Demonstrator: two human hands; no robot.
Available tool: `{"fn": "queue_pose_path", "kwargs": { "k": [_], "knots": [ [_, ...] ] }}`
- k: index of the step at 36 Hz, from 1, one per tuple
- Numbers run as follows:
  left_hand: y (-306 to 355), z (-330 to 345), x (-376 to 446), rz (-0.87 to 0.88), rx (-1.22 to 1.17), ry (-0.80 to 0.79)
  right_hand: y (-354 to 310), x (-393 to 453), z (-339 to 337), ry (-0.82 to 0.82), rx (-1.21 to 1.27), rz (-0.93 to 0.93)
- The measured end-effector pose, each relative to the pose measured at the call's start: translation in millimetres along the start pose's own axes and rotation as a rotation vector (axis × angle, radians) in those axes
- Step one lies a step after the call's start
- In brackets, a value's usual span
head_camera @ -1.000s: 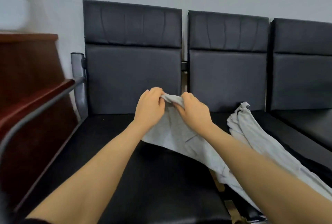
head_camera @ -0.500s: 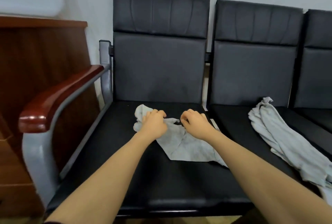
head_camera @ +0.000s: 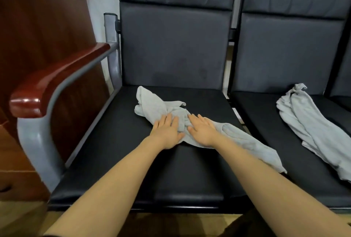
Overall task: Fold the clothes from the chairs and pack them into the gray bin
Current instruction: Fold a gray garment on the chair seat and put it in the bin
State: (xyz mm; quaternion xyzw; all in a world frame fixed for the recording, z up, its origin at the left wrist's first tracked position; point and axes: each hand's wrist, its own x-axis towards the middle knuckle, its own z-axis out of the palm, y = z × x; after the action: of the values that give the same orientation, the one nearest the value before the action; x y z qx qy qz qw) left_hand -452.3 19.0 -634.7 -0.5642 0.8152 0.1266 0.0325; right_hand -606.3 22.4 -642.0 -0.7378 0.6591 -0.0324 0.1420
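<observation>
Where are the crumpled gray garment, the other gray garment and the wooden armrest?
crumpled gray garment (head_camera: 152,102), head view, upper bunched part.
other gray garment (head_camera: 311,122), head view, middle.
wooden armrest (head_camera: 57,77), head view, top surface.

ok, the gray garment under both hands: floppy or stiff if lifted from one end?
Probably floppy: the garment lies bunched and creased on the seat, so it should sag and trail. Likely light, being thin cloth. It may slide on the smooth seat when pushed, though the left hand and right hand press it flat.
</observation>
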Motion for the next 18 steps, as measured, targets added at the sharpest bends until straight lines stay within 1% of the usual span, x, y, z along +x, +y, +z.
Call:
{"fn": "queue_pose_path", "kwargs": {
  "k": [4,7,10,12,13,15,16,18],
  "knots": [
    [-28.1,-0.2,10.6,-0.032,-0.006,0.027,-17.2,19.5,6.4,0.007,0.09,-0.021],
    [-45.1,-0.9,18.4,-0.058,0.002,0.072,-30.5,26.9,4.9,0.044,0.266,-0.068],
    [-53.5,-5.2,18.4,-0.072,0.025,0.191,-37.9,30.0,3.3,0.083,0.601,-0.119],
    [-56.6,-7.7,16.7,-0.086,0.026,0.318,-39.4,29.4,2.8,0.101,0.714,-0.157],
    [-57.4,-8.4,14.7,-0.09,0.045,0.415,-38.5,29.3,3.0,0.122,0.691,-0.179],
    [-59.8,-6.5,13.5,-0.078,0.066,0.553,-33.6,28.1,2.5,0.184,0.488,-0.229],
    [-61.1,-4.1,13.3,-0.047,0.041,0.602,-31.2,26.7,1.8,0.213,0.355,-0.255],
    [-57.4,-1.9,9.6,0.054,-0.037,0.618,-26.7,21.5,-0.3,0.241,0.151,-0.277]
  ]
}}
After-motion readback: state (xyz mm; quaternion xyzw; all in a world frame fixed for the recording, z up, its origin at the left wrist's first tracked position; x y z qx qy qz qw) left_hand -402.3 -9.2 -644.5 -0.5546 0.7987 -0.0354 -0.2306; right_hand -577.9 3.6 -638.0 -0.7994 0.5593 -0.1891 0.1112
